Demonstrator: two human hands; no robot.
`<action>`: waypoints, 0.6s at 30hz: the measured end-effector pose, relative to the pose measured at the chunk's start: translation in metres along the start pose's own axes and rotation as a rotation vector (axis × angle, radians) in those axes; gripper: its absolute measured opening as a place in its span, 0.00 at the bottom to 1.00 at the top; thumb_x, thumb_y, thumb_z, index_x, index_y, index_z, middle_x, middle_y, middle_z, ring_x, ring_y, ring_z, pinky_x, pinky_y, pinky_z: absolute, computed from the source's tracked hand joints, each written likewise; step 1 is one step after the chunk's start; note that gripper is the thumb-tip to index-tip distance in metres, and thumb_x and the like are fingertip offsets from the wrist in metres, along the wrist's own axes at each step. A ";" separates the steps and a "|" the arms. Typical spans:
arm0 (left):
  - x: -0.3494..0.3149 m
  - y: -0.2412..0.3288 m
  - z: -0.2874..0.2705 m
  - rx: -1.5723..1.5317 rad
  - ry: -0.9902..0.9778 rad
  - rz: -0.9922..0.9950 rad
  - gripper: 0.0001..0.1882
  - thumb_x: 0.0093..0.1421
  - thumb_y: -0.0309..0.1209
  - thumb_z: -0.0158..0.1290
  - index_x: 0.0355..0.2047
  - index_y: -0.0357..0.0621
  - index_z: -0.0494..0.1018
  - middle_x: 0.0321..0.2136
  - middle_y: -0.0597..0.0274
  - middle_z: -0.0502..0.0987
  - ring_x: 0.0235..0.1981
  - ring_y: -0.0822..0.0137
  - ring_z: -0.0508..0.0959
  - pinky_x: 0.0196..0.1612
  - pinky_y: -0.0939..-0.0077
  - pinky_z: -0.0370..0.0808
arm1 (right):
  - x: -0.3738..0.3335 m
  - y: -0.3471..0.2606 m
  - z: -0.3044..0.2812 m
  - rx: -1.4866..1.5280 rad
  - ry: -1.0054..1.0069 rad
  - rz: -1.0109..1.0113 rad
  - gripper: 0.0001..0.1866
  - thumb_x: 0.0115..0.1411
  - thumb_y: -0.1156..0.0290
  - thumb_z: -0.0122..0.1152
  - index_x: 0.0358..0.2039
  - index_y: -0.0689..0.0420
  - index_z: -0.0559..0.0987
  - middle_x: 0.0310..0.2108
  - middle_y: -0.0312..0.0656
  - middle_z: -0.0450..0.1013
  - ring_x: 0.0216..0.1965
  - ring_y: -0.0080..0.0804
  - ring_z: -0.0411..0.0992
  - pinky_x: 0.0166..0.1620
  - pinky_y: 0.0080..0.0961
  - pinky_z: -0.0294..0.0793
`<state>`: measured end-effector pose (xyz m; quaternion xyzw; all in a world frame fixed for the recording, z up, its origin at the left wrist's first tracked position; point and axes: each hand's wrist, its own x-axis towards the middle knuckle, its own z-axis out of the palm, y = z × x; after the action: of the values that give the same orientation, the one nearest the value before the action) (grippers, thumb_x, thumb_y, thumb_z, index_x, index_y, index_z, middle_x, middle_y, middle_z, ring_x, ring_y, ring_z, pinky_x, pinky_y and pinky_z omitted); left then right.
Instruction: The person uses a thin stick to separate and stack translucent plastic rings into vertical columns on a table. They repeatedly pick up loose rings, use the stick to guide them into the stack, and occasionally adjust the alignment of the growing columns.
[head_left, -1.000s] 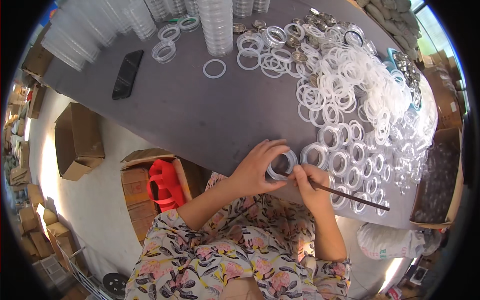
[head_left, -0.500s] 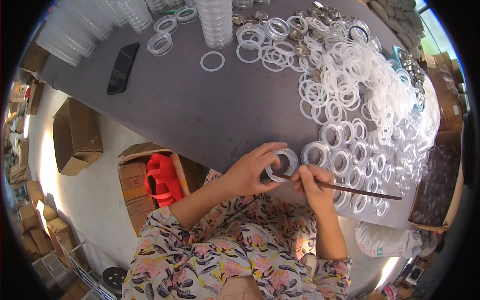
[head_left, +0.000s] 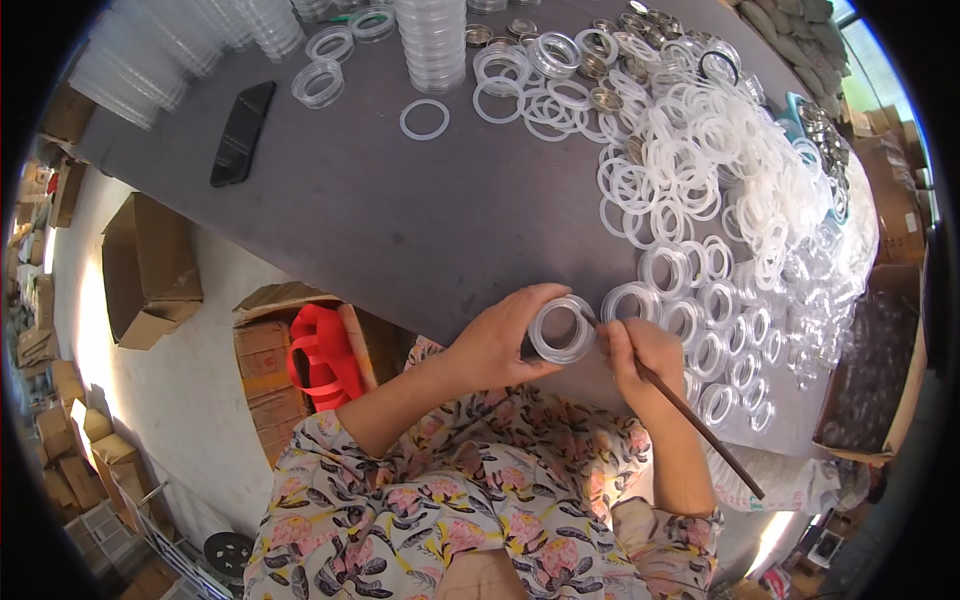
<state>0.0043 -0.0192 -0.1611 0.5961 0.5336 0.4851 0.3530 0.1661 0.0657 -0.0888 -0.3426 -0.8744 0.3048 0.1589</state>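
Observation:
At the table's near edge my left hand (head_left: 503, 338) grips a clear round plastic lid (head_left: 540, 333) by its left side, with the ring-shaped rim facing up. My right hand (head_left: 640, 358) is closed around a thin dark brown stick (head_left: 705, 435). The stick's upper tip meets or nearly meets the lid's right rim; its long end slants down to the right past my forearm. Just right of my hands lie several clear plastic rings (head_left: 632, 304) in rows. Beyond them is a heap of loose white sealing rings (head_left: 690, 150).
A black phone (head_left: 243, 134) lies on the grey table (head_left: 400, 220). Stacks of clear round lids (head_left: 432, 45) stand along the far side. Metal caps (head_left: 606, 99) sit by the ring heap. Below the table edge, a cardboard box (head_left: 268, 370) holds red strap material (head_left: 330, 355).
The stick has swung: its tip moved up to the lid's right rim and its far end dropped. My right hand shifted slightly right. The held lid turned a little, facing me more.

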 end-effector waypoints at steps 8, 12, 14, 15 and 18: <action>0.001 -0.001 0.000 0.019 -0.002 0.007 0.37 0.39 0.32 0.61 0.49 0.40 0.57 0.45 0.53 0.65 0.46 0.58 0.67 0.48 0.69 0.64 | -0.001 -0.005 0.027 0.243 -0.062 0.030 0.09 0.53 0.74 0.50 0.18 0.61 0.71 0.13 0.44 0.65 0.15 0.42 0.66 0.18 0.30 0.62; 0.001 0.000 0.000 0.015 0.019 -0.002 0.37 0.38 0.32 0.62 0.49 0.40 0.56 0.45 0.53 0.65 0.46 0.57 0.67 0.47 0.69 0.64 | 0.018 -0.009 0.011 0.070 -0.092 0.104 0.12 0.55 0.68 0.47 0.20 0.61 0.73 0.14 0.45 0.68 0.15 0.39 0.68 0.20 0.28 0.65; 0.000 0.000 0.001 0.031 0.007 -0.005 0.38 0.38 0.33 0.62 0.49 0.41 0.56 0.44 0.53 0.66 0.45 0.57 0.68 0.46 0.69 0.65 | 0.012 -0.001 0.004 0.250 -0.169 0.343 0.14 0.54 0.68 0.48 0.16 0.62 0.70 0.13 0.48 0.65 0.14 0.45 0.65 0.19 0.30 0.63; 0.000 0.000 0.002 0.039 0.001 -0.007 0.38 0.38 0.33 0.62 0.49 0.41 0.56 0.44 0.53 0.66 0.45 0.56 0.68 0.46 0.69 0.65 | 0.006 -0.001 0.003 0.199 -0.188 0.286 0.14 0.54 0.68 0.48 0.16 0.62 0.70 0.12 0.48 0.65 0.14 0.44 0.64 0.19 0.30 0.62; 0.000 -0.002 0.005 0.088 0.007 0.042 0.38 0.38 0.34 0.62 0.49 0.41 0.56 0.43 0.54 0.67 0.44 0.55 0.68 0.46 0.68 0.65 | -0.002 -0.003 0.013 0.210 -0.219 0.128 0.13 0.55 0.69 0.48 0.19 0.63 0.72 0.11 0.46 0.64 0.12 0.36 0.64 0.19 0.26 0.62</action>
<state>0.0091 -0.0188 -0.1642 0.6205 0.5431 0.4703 0.3143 0.1594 0.0574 -0.0968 -0.3437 -0.8262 0.4396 0.0778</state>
